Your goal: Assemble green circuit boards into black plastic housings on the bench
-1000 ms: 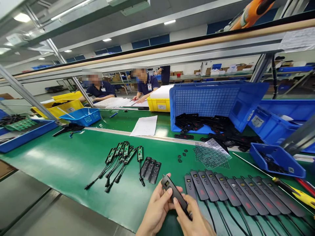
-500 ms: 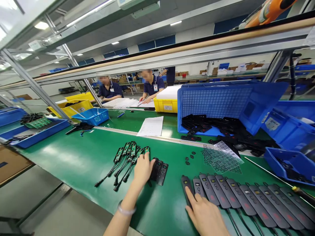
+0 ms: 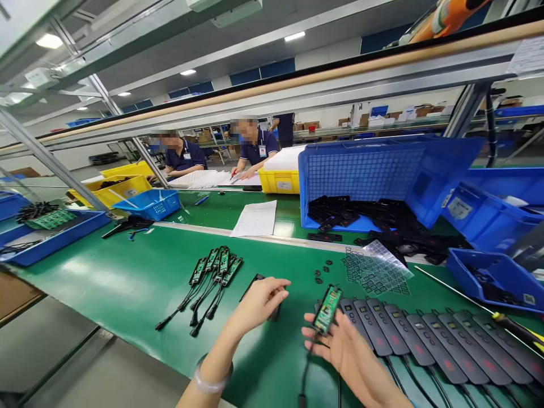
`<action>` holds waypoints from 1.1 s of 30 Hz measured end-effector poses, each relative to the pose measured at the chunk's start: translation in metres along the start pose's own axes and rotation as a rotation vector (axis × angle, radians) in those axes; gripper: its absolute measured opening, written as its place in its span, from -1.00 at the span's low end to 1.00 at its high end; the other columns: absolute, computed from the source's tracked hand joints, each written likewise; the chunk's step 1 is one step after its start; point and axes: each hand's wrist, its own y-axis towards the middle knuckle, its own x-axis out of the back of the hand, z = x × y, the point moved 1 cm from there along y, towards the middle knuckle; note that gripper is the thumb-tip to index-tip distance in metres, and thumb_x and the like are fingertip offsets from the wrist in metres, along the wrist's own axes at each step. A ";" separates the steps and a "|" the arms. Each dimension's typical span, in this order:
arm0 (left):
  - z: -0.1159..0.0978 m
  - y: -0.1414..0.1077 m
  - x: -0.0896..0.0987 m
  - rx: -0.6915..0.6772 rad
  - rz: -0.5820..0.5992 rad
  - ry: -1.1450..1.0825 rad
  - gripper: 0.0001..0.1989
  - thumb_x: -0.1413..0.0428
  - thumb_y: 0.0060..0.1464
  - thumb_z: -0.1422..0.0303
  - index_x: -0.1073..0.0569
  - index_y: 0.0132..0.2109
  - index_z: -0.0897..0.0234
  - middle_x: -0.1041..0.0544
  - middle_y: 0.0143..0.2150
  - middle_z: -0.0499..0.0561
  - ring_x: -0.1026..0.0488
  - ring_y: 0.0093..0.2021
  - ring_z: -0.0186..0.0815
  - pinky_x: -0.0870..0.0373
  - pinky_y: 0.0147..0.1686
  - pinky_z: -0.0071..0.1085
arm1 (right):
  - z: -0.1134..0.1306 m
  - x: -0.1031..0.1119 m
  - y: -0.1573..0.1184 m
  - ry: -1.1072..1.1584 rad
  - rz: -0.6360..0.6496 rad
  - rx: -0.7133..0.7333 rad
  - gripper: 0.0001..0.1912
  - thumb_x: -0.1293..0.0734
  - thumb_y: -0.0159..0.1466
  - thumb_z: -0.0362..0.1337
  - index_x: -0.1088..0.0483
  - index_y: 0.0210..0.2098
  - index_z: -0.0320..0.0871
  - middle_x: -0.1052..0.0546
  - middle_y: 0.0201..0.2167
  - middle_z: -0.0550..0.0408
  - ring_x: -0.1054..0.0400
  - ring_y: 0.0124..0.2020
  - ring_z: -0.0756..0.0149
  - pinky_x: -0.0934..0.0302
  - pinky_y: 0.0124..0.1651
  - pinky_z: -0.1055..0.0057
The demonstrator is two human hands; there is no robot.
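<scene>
A green circuit board in a black housing (image 3: 327, 309), its cable hanging down, rests in my right hand (image 3: 340, 340), palm up with the fingers around it. Over the dark covers (image 3: 250, 285), my left hand (image 3: 263, 300) hovers with bent fingers and nothing visible in them; it partly hides the covers. Left of it lie several circuit boards with black cables (image 3: 216, 265). A row of dark grey finished units (image 3: 397, 328) with small displays spreads to the right of my right hand, which partly covers the nearest ones.
Behind are small black pieces (image 3: 318, 273), a clear sticker sheet (image 3: 374, 272), a white paper (image 3: 255, 219) and a blue bin (image 3: 361, 170) of black parts. A screwdriver (image 3: 459, 292) lies at right. Two seated people (image 3: 255, 147) work across the bench.
A circuit board has come from the group at left into my right hand, which has turned palm up. My left hand has moved right, away from the boards.
</scene>
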 end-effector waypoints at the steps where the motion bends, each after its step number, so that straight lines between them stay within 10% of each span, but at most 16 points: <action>1: 0.003 0.004 -0.005 -0.025 0.009 0.057 -0.67 0.04 0.19 0.45 -0.44 0.07 0.23 -0.57 -0.09 0.06 -0.51 -0.11 -0.22 -0.42 -0.11 -0.36 | 0.004 0.001 -0.002 0.054 0.011 -0.024 -0.45 -0.26 0.22 0.17 -0.31 0.01 -0.09 -0.50 -0.12 -0.04 -0.39 -0.29 0.29 -0.31 -0.18 0.29; 6: 0.030 0.017 -0.025 0.004 -0.005 0.156 -0.60 0.07 0.09 0.61 -0.48 0.01 0.28 -0.56 -0.14 0.15 -0.48 -0.06 -0.11 -0.38 -0.02 -0.19 | 0.032 0.012 -0.021 -0.021 0.024 -0.087 -0.63 -0.27 0.29 0.05 -0.35 -0.31 -0.17 -0.48 -0.36 0.09 -0.06 -0.64 0.58 0.04 -0.68 0.62; 17: 0.037 0.011 -0.037 -0.017 -0.085 -0.087 -0.62 0.01 0.10 0.50 -0.47 0.04 0.21 -0.52 -0.07 0.12 -0.44 -0.01 -0.11 -0.35 0.06 -0.12 | 0.035 0.007 -0.038 -0.212 0.075 -0.129 -0.30 -0.28 0.27 0.04 -0.04 0.27 -0.15 -0.50 -0.27 -0.04 -0.27 -0.53 0.43 -0.13 -0.72 0.65; 23: 0.013 -0.007 -0.037 0.122 -0.172 -0.482 -0.56 -0.03 0.12 0.30 -0.37 0.14 0.30 -0.47 -0.15 0.14 -0.50 -0.24 -0.22 -0.51 -0.32 -0.33 | 0.031 0.017 -0.034 -0.332 0.101 -0.119 -0.34 -0.21 0.31 -0.01 -0.01 0.33 -0.04 -0.47 -0.20 -0.05 -0.31 -0.45 0.38 -0.19 -0.68 0.58; 27: -0.022 -0.025 -0.047 0.289 -0.091 -1.131 -0.55 -0.27 -0.05 0.25 -0.47 0.00 0.31 -0.52 -0.11 0.15 -0.52 -0.24 -0.24 -0.50 -0.28 -0.37 | 0.028 0.019 -0.029 -0.783 0.114 0.032 -0.41 -0.10 0.35 -0.02 0.01 0.34 0.05 -0.45 -0.22 0.01 -0.31 -0.53 0.40 -0.32 -0.54 0.45; 33: -0.054 -0.035 -0.062 0.359 -0.204 -1.581 -0.49 -0.45 -0.36 0.25 -0.57 -0.18 0.34 -0.56 -0.26 0.11 -0.49 -0.33 -0.29 -0.48 -0.35 -0.44 | 0.020 0.013 -0.027 -1.311 0.175 0.380 -0.49 -0.05 0.38 -0.13 -0.06 0.31 0.08 -0.38 0.03 -0.05 -0.36 -0.03 0.21 -0.30 0.00 0.34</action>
